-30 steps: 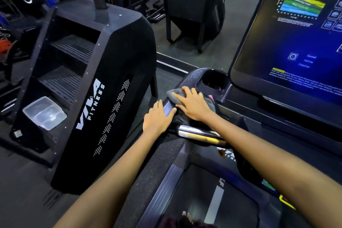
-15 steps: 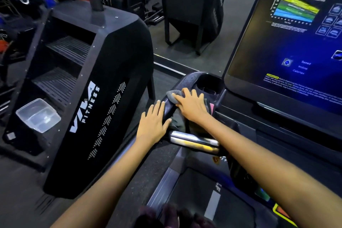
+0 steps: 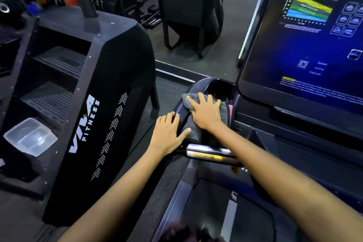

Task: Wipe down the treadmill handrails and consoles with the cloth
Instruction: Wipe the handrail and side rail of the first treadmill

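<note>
Near the middle of the head view, the right hand (image 3: 206, 113) presses its spread grip flat on the grey cloth (image 3: 193, 127), draped over the dark curved handrail (image 3: 181, 113) beside the cup holder (image 3: 222, 86). Just left, the left hand (image 3: 167, 133) rests with its grip spread flat on the rail. Bunched, soft cloth could slide off the rounded rail or snag the lit console (image 3: 306, 49) if pushed carelessly.
</note>
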{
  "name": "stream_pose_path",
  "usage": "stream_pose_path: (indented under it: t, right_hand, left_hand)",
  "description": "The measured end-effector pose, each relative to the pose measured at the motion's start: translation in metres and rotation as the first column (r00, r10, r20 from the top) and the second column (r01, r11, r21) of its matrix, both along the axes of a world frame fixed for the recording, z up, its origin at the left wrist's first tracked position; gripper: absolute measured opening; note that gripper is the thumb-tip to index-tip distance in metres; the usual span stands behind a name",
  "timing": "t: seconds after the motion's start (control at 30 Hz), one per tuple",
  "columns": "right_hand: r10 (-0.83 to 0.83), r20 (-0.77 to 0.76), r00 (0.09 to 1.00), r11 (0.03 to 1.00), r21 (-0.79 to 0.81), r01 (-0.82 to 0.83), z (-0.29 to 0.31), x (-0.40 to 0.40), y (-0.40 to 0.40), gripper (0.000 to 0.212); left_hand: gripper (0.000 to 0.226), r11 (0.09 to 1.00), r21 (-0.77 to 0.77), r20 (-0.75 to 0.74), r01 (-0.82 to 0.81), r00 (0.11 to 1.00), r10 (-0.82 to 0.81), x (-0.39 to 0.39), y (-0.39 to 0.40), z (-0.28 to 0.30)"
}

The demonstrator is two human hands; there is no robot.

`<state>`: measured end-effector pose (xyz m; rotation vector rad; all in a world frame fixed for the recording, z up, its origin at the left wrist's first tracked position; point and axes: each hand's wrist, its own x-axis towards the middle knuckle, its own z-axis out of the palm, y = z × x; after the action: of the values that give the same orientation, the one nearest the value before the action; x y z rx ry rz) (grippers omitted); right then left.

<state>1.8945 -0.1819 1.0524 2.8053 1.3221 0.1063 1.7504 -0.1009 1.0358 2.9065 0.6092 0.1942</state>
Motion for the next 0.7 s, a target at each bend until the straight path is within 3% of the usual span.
stream_pose_path:
  t: [0.1,0.23,0.47,0.7]
  right_hand:
    - [-0.066,-0.018,0.998,0.998,0.012,0.066,0.009,0.010,0.011,0.050]
    - [-0.133,-0.095,0.987,0.991,-0.004,0.133,0.021,0.015,0.032,0.042]
    - [0.110,-0.026,0.994,0.994,-0.018,-0.111,0.013,0.023,-0.008,0.042]
    - [-0.183,-0.156,0.971,0.981,0.033,0.191,0.023,0.037,0.045,0.035]
  left_hand:
    - [0.090,1.000,-0.006,-0.050,0.014,0.999,-0.014,-0.002,-0.003,0.001]
    - [0.075,0.998,-0.053,-0.016,0.031,0.999,-0.032,0.000,0.002,-0.003]
    - [0.058,0.999,-0.032,0.138,0.011,0.990,-0.007,0.008,0.009,-0.004]
    - [0.064,0.984,-0.176,0.197,0.034,0.980,0.001,0.006,0.010,-0.007]
